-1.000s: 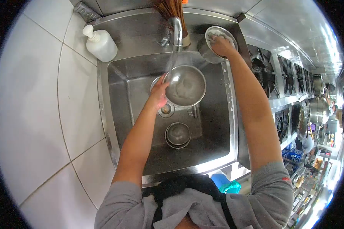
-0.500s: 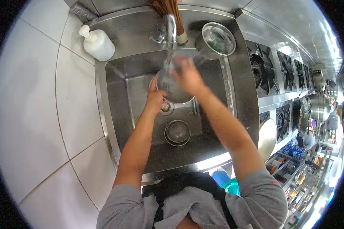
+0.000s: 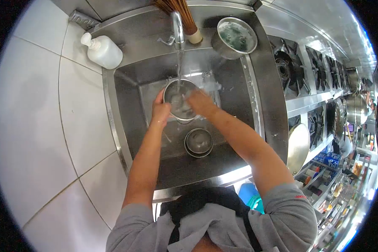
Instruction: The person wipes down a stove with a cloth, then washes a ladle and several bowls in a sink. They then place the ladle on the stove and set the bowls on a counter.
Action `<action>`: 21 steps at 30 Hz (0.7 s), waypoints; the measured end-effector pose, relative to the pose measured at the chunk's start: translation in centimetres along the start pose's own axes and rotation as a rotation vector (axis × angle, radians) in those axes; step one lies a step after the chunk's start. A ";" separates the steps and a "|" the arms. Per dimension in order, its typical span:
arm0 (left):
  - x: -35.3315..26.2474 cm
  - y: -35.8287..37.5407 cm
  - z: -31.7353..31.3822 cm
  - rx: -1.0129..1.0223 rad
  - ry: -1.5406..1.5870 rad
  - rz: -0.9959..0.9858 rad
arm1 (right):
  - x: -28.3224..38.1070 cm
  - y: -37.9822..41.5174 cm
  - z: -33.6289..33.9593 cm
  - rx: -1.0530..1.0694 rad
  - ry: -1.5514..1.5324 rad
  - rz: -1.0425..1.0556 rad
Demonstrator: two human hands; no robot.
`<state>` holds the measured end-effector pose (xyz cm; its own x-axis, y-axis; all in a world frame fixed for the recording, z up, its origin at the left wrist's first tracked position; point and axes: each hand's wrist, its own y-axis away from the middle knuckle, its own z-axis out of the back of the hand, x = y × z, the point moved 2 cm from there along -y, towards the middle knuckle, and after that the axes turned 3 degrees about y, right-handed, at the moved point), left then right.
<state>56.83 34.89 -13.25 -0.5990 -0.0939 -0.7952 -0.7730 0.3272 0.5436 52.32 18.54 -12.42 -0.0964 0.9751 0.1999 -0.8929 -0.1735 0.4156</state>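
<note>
Under the stream from the tap [image 3: 178,29], a round metal bowl [image 3: 178,110] is tilted so that its inside shows. My left hand [image 3: 159,111] grips its left rim, with the thumb over the edge and the fingers behind. My right hand [image 3: 200,103] is at the bowl's right rim, smeared by motion, so its fingers do not show clearly. Just below, smaller metal bowls [image 3: 198,142] sit nested on the sink floor. All this is inside a steel sink [image 3: 235,109].
A metal pot [image 3: 227,51] with foamy water and something green stands at the back right corner. A bundled stick brush [image 3: 189,25] leans behind the tap. At the left is a white pump bottle [image 3: 105,52]. Gas burners [image 3: 290,69] line the right side.
My right hand has moved down from near the water stream to the bowl's right rim. The bowl now lies more openly under the running water, its inside facing up.
</note>
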 end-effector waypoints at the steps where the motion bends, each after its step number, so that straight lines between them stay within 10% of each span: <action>1: -0.2 0.3 0.1 -0.046 -0.035 -0.013 | -1.2 -0.7 -2.2 -0.428 0.159 0.015; 4: 1.2 0.9 -1.8 -0.082 -0.098 0.171 | -0.4 -1.9 -3.0 -0.389 -0.387 -0.087; 11: 10.6 -1.4 4.1 0.057 -0.358 0.003 | -1.9 5.6 -3.5 0.152 -0.299 -0.151; 15: 19.6 -1.9 5.0 0.132 -0.780 -0.065 | -5.0 7.1 -6.6 0.016 -1.148 -0.347; 18: 17.8 -1.1 2.4 0.386 -0.839 0.059 | -5.9 7.2 -9.8 -0.043 -1.163 -0.362; 21: 15.4 -4.8 0.0 0.120 -1.058 -0.410 | -5.4 8.0 -8.9 -0.046 -1.135 -0.462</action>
<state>51.33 31.89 -28.16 0.2143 0.6066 -0.7656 -0.8107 0.5477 0.2070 41.73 13.13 -18.08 0.6507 0.2655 0.7114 -0.7585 0.1844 0.6250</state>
